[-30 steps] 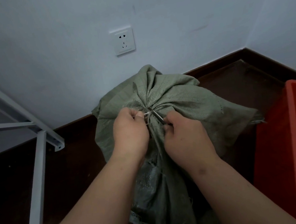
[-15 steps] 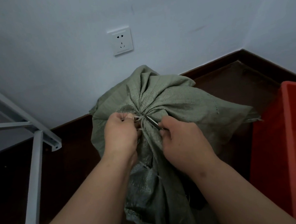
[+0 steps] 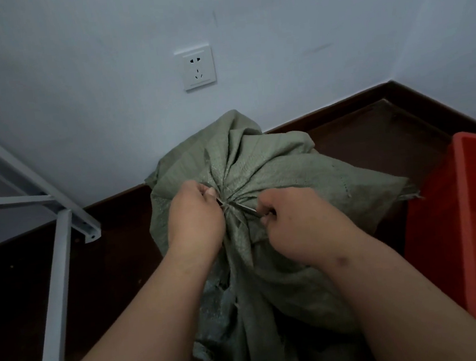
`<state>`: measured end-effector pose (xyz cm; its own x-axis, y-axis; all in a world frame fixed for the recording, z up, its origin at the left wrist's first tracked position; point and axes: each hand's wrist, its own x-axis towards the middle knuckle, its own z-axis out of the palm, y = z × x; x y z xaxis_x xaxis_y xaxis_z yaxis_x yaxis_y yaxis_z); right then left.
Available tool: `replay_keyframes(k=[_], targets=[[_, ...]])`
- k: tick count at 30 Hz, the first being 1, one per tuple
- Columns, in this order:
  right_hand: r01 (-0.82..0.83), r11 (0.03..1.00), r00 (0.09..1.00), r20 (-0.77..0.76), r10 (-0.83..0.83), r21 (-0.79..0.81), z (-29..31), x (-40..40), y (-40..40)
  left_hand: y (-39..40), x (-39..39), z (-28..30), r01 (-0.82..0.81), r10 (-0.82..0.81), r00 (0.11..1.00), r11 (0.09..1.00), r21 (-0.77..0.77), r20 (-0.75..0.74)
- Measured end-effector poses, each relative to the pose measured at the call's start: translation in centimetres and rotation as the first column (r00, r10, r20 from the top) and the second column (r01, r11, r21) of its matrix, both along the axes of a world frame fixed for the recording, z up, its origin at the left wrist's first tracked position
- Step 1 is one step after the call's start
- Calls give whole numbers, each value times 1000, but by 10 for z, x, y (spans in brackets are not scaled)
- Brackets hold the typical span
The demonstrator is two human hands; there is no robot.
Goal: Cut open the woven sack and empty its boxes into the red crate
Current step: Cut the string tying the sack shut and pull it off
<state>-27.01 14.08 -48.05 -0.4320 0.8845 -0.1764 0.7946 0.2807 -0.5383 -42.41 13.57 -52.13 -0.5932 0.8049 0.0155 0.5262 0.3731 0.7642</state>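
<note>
A grey-green woven sack [image 3: 283,176] stands on the dark floor against the wall, its neck gathered and tied at the middle. My left hand [image 3: 193,216] pinches the tie [image 3: 224,204] at the knot. My right hand [image 3: 301,220] grips a thin metal blade [image 3: 246,207] whose tip points at the knot. The red crate [image 3: 472,216] stands to the right of the sack, only its left part in view. No boxes show; the sack hides its contents.
A white metal frame [image 3: 60,249] with slanted bars stands at the left. A wall socket [image 3: 197,67] sits above the sack. Dark skirting runs along the wall into a corner [image 3: 390,87] at the back right.
Both hands have stayed at the knot. My right hand has drawn slightly to the right, so more of the blade shows between the hands. The sack looks the same.
</note>
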Motion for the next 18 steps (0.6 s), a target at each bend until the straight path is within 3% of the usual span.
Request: replay_keyframes(k=[3,9,18], targets=[[-25,995,996,85,33,-98,4,6,2,-1,-11,-2,-66,66,996,998,-4,52],[66,995,991,-120,-57,69,15,2,3,-2,-9,3,-76,59,943,996,40,327],[83,993,996,-21,-81,87,13,-12,-3,0,-6,4,-48,11,905,996,78,425]])
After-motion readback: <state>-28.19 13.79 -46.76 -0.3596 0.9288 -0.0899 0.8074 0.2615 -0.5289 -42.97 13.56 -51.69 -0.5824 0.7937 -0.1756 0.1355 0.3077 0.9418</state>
